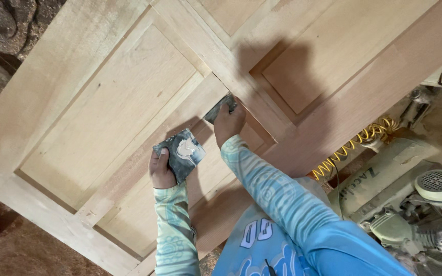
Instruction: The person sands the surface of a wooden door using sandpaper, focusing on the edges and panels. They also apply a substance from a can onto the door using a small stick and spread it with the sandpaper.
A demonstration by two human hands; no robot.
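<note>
Both hands grip tools on the door [103,112]: left hand [160,171] a square board [180,153], right hand [228,124] a putty knife [220,108].

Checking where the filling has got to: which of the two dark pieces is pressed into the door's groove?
The piece under the right hand, the scraper, is at the panel corner. The left hand's board carries pale filler.

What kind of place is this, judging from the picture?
Probably a woodworking or carpentry workshop. A large unfinished panelled wooden door lies under the hands, dust-covered power tools sit at the right beside a coiled yellow air hose, and the floor is dusty.
</note>
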